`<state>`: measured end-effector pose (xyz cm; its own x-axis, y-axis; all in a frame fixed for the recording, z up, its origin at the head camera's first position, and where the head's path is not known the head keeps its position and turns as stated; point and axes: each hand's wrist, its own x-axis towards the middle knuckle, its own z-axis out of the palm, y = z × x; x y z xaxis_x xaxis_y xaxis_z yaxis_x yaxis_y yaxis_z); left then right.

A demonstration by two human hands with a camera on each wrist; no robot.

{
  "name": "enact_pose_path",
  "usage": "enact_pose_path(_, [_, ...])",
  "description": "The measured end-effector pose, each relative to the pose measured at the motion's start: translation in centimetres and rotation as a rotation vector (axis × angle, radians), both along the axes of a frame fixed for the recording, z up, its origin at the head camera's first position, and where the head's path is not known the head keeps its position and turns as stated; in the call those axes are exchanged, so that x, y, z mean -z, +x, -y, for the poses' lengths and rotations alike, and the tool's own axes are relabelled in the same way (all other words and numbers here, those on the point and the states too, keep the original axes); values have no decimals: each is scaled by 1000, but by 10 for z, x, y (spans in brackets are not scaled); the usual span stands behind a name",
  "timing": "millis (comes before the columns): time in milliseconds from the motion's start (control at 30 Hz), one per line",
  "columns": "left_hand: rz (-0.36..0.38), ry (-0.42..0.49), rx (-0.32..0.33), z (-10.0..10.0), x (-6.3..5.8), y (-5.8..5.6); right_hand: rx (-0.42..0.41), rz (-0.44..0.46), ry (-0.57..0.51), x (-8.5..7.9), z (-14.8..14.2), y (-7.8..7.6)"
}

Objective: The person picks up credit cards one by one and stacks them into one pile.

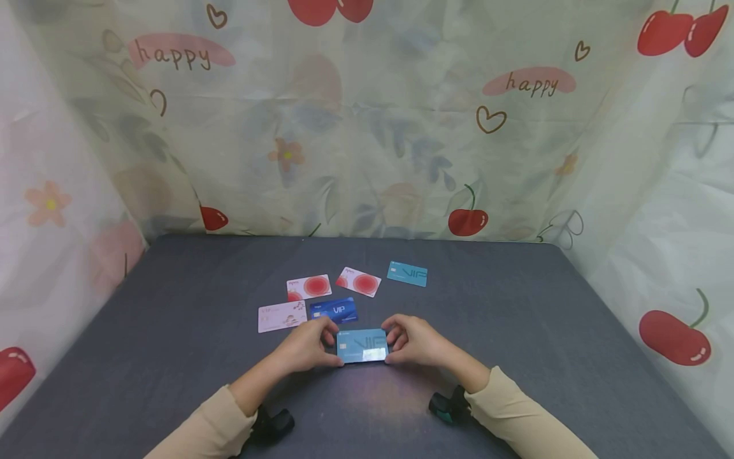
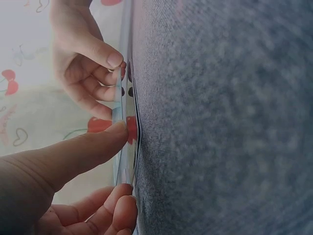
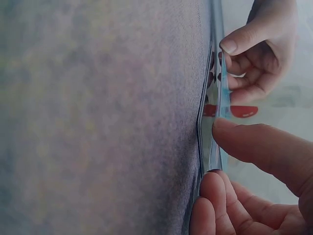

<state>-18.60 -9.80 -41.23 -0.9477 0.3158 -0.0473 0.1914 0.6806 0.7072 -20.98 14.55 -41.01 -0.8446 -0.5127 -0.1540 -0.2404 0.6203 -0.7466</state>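
Note:
A light blue VIP card (image 1: pixel 357 344) is between my two hands near the middle of the table. My left hand (image 1: pixel 306 345) pinches its left end with thumb and fingers. On the opposite end, my right hand (image 1: pixel 420 342) pinches it the same way. Both wrist views show the card (image 2: pixel 117 105) edge-on, just above the cloth. Beneath it lies a thin glossy layer with dark edges (image 3: pixel 199 132); whether this is one card or several, I cannot tell. A dark blue VIP card (image 1: pixel 338 310) lies just beyond my left fingers.
Beyond the hands lie a pale pink card (image 1: pixel 281 317), two red-circle cards (image 1: pixel 301 288) and another light blue VIP card (image 1: pixel 408 274). They rest on a dark grey cloth-covered table (image 1: pixel 493 306). A cherry-print curtain (image 1: pixel 367 159) encloses the back and sides.

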Motion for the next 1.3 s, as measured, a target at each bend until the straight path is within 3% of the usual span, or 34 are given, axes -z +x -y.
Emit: enact_pose_path(1300, [37, -46, 2, -2, -1, 3, -40, -49, 51, 0, 0, 3])
